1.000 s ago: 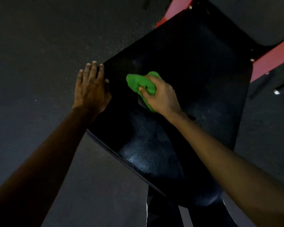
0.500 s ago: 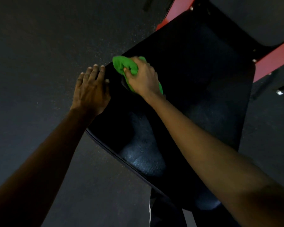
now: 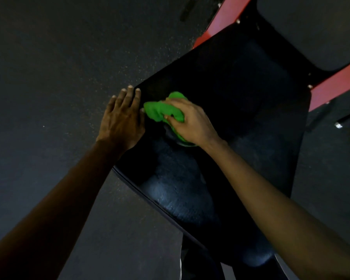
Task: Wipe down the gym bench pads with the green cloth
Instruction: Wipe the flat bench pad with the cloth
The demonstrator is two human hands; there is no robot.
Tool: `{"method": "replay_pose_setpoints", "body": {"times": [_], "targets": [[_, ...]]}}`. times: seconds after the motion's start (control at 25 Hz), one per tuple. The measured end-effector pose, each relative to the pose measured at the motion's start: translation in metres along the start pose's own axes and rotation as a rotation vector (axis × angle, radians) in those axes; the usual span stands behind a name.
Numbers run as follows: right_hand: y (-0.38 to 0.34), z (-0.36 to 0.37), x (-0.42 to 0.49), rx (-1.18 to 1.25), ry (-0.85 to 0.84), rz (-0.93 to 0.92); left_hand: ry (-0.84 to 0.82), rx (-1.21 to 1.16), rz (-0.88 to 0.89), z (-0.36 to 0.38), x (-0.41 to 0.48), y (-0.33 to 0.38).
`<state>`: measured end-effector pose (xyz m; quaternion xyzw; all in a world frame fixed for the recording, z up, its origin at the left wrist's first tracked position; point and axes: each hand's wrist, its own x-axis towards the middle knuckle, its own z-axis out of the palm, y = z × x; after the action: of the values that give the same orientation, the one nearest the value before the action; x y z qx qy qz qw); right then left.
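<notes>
Head view: right hand [image 3: 192, 122] bunches the cloth [image 3: 162, 112] in curled fingers, pressing it on the black pad [image 3: 240, 93] near its left edge. Cloth pokes out past the fingertips. Left hand [image 3: 122, 120] lies flat, fingers straight and together, on that edge, just beside the cloth.

No readable text, labels or numbers anywhere (scene dim, surfaces plain).
</notes>
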<state>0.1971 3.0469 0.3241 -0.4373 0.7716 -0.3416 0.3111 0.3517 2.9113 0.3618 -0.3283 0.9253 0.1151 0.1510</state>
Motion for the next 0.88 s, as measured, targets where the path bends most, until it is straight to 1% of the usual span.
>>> {"method": "replay_pose_setpoints", "body": {"times": [0.12,0.16,0.24,0.32,0.44,0.52,0.6,0.72,0.8,0.88], "targets": [[0.014,-0.003,0.048,-0.043,0.215,0.165,0.006,0.011,0.004,0.003,-0.001,0.003],[0.019,-0.009,0.059,-0.069,0.24,0.241,-0.005,0.009,0.006,0.003,0.0,0.004],[0.026,-0.017,0.063,-0.087,0.227,0.34,-0.007,0.01,0.008,0.004,0.001,0.007],[0.015,-0.017,0.038,-0.087,0.195,0.342,0.023,0.01,0.014,0.006,0.001,0.011],[-0.007,-0.007,-0.027,-0.067,0.112,0.175,0.025,-0.003,-0.018,0.01,0.0,0.017],[0.0,-0.01,-0.03,-0.082,0.122,0.093,0.014,-0.002,-0.019,0.011,0.002,0.024],[0.018,-0.016,0.004,-0.151,0.149,0.137,0.015,0.009,-0.004,0.011,0.005,0.032],[0.04,-0.029,0.058,-0.203,0.166,0.29,-0.004,0.027,-0.022,0.01,0.01,0.044],[0.042,-0.036,0.067,-0.211,0.149,0.355,-0.008,0.026,-0.045,0.01,0.016,0.052],[0.033,-0.038,0.044,-0.181,0.083,0.333,-0.013,0.013,-0.078,0.009,0.021,0.059]]}}
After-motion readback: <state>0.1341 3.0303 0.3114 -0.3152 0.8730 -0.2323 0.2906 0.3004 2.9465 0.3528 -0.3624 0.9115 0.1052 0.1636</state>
